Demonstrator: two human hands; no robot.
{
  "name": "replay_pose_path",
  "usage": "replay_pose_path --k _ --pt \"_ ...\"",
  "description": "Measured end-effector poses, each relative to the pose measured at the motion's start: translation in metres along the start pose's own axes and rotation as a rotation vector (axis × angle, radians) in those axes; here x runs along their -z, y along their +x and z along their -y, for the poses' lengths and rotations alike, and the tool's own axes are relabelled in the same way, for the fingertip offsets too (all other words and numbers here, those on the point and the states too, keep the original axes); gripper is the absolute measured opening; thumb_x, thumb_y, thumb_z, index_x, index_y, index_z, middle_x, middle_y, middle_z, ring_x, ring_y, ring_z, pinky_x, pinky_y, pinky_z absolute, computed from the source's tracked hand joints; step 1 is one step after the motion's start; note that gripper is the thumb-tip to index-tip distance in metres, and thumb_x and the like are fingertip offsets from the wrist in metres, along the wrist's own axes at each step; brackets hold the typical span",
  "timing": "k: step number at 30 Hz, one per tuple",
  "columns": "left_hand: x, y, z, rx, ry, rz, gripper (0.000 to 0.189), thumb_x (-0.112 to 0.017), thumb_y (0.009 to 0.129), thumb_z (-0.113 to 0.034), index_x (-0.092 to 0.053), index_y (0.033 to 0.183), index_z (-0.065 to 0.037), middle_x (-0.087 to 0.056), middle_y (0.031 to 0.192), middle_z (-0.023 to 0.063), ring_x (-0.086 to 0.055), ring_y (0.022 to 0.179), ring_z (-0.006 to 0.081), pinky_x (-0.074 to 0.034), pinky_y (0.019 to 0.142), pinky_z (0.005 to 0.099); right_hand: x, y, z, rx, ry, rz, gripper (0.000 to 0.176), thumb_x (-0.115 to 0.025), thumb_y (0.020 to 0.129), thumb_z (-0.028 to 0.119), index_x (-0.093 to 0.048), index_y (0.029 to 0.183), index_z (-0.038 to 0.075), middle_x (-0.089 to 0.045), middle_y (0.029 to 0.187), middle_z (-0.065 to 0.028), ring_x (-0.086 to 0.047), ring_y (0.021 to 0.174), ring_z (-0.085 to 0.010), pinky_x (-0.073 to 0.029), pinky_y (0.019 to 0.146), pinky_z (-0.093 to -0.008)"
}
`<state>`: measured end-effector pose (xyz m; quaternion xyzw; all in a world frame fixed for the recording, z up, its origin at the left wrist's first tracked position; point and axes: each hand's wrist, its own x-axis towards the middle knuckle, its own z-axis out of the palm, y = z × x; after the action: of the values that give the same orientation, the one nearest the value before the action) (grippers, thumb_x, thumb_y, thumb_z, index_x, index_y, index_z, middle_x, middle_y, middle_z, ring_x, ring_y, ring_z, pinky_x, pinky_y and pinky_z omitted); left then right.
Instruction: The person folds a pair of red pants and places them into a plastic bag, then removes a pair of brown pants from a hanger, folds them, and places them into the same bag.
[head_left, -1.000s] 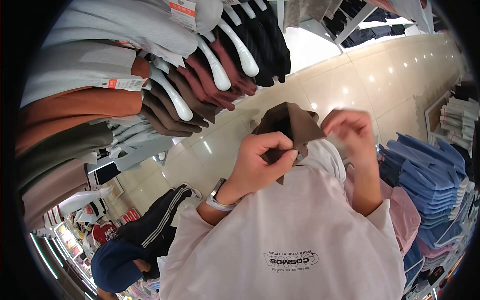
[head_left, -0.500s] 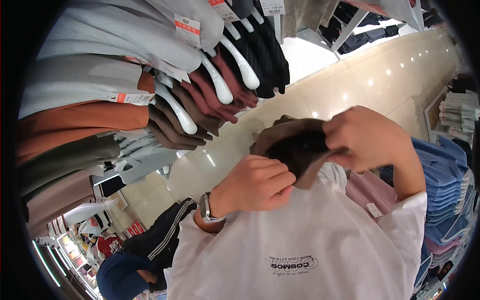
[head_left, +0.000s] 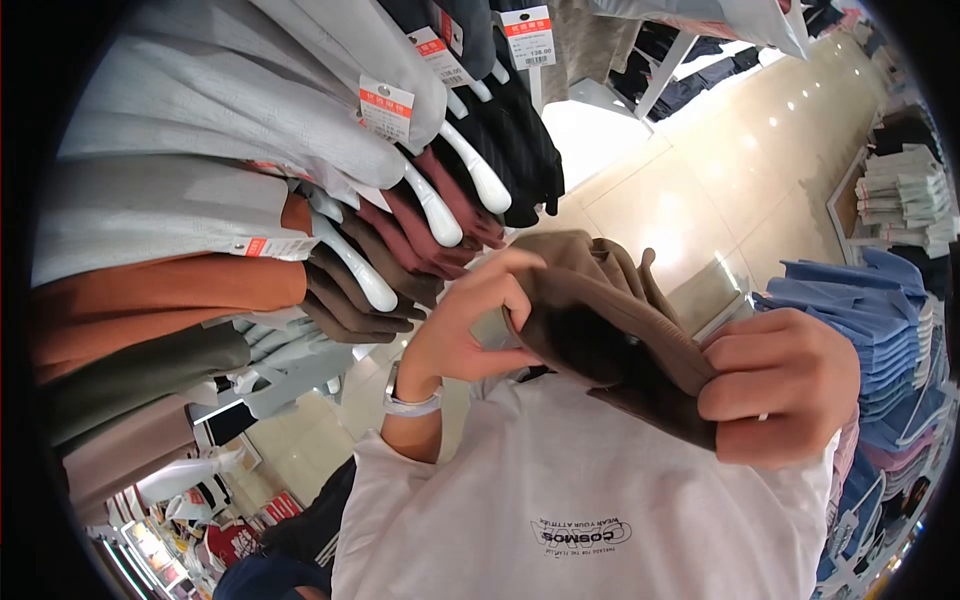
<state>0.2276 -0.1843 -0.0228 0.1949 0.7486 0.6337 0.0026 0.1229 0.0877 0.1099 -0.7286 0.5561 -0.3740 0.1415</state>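
Note:
A brown garment (head_left: pixel 600 310) with a ribbed edge is stretched between my hands in front of my chest. Its dark opening faces me. On its left side, my left hand (head_left: pixel 470 315), with a watch on the wrist, grips the edge with bent fingers; the thumb stands apart below. My right hand (head_left: pixel 780 385), wearing a ring, is closed round the ribbed edge at the lower right. Below the garment is the white printed T-shirt (head_left: pixel 580 480) that I wear. Folds of brown cloth hang behind the opening.
Grey, orange and dark clothes (head_left: pixel 170 310) with price tags (head_left: pixel 386 108) hang on white hangers (head_left: pixel 433 205) close at left. Blue shirts (head_left: pixel 850 310) hang at right, with folded stacks (head_left: pixel 905 195) beyond. Tiled floor (head_left: pixel 700 190) lies ahead. A person in dark blue (head_left: pixel 270 578) is at lower left.
My left hand has moved up along the garment's edge and its thumb has spread. My right hand has moved down and right, pulling the opening wider. The view has shifted slightly.

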Motion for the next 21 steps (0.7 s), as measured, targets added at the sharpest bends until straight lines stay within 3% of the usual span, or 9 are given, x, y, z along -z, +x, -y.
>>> replay_pose_path --k 2,5,7,9,10,14,17,18,21 --pt "-0.003 -0.01 0.01 0.054 -0.105 0.001 0.035 -0.081 0.064 -0.005 -0.05 0.079 -0.007 -0.053 0.102 0.0094 -0.058 0.093 0.0196 -0.044 0.081 0.0267 -0.002 -0.008 -0.002 -0.059 0.04 -0.104 0.021 -0.068 0.058 0.004 -0.047 0.058 0.001 -0.048 0.074 -0.0069 -0.049 0.059 -0.0201 -0.042 0.048 -0.0296" --pt "-0.022 -0.005 -0.02 0.06 -0.358 -0.379 0.035 -0.082 0.064 -0.004 -0.055 0.087 -0.007 -0.057 0.094 0.0071 -0.058 0.089 0.0144 -0.045 0.079 0.0233 -0.013 -0.017 0.012 -0.409 -0.057 -0.362 0.016 -0.067 0.063 -0.003 -0.052 0.061 0.0 -0.052 0.084 -0.0107 -0.055 0.062 -0.0205 -0.045 0.051 -0.0277" --pt "-0.021 -0.002 -0.025 0.088 -0.204 -0.339 0.041 -0.081 0.066 -0.003 -0.059 0.1 -0.004 -0.06 0.088 0.007 -0.06 0.084 0.0131 -0.046 0.076 0.0224 -0.028 -0.028 0.006 -0.506 -0.048 -0.562 0.018 -0.07 0.06 -0.003 -0.052 0.062 0.0 -0.054 0.093 -0.0163 -0.056 0.06 -0.0187 -0.045 0.053 -0.0249" --pt "-0.013 0.012 -0.037 0.132 0.053 -0.206 0.038 -0.079 0.066 -0.003 -0.061 0.1 -0.002 -0.061 0.084 0.0078 -0.061 0.079 0.0132 -0.047 0.072 0.023 -0.03 -0.032 0.003 -0.619 -0.129 -0.651 0.018 -0.069 0.061 -0.004 -0.052 0.063 0.0 -0.055 0.096 -0.019 -0.056 0.058 -0.0177 -0.045 0.052 -0.0243" --pt "-0.004 0.008 -0.031 0.354 0.172 -0.085 0.03 -0.077 0.064 -0.003 -0.062 0.091 0.0 -0.058 0.071 0.0087 -0.062 0.071 0.0178 -0.047 0.063 0.0274 -0.032 -0.041 -0.007 -0.565 -0.251 -0.653 0.017 -0.068 0.06 -0.004 -0.052 0.064 0.001 -0.06 0.094 -0.0202 -0.056 0.055 -0.0167 -0.044 0.05 -0.0247" --pt "0.008 0.013 -0.01 0.093 0.53 -0.115 0.03 -0.073 0.059 -0.004 -0.062 0.087 0.002 -0.053 0.067 0.0097 -0.052 0.058 0.0259 -0.04 0.053 0.0296 -0.031 -0.057 -0.014 -0.5 -0.365 -0.533 0.021 -0.068 0.065 -0.008 -0.052 0.072 0.003 -0.066 0.08 -0.0177 -0.06 0.061 -0.0164 -0.045 0.052 -0.0251" --pt "-0.008 0.03 -0.019 0.049 0.241 -0.235 0.029 -0.072 0.061 -0.004 -0.062 0.087 0.003 -0.053 0.07 0.0097 -0.051 0.058 0.0243 -0.041 0.055 0.0285 -0.037 -0.067 -0.021 -0.514 -0.122 -0.877 0.025 -0.069 0.069 -0.01 -0.051 0.081 0.003 -0.066 0.081 -0.017 -0.062 0.064 -0.0178 -0.048 0.056 -0.025" --pt "-0.01 0.031 -0.021 0.122 0.184 -0.218 0.027 -0.073 0.065 -0.004 -0.062 0.088 0.004 -0.054 0.073 0.01 -0.052 0.06 0.0233 -0.042 0.057 0.0284 -0.034 -0.074 -0.027 -0.435 -0.149 -0.862 0.031 -0.073 0.07 -0.007 -0.054 0.093 -0.001 -0.067 0.08 -0.0155 -0.064 0.066 -0.0183 -0.049 0.059 -0.0249" --pt "-0.037 0.047 -0.02 0.227 -0.094 -0.397 0.027 -0.075 0.069 -0.007 -0.062 0.091 0.004 -0.054 0.072 0.0107 -0.051 0.061 0.0214 -0.042 0.058 0.0275 -0.029 -0.084 -0.03 -0.461 -0.187 -0.873 0.038 -0.077 0.069 -0.005 -0.057 0.102 -0.005 -0.066 0.076 -0.0141 -0.065 0.067 -0.0175 -0.049 0.059 -0.0242"
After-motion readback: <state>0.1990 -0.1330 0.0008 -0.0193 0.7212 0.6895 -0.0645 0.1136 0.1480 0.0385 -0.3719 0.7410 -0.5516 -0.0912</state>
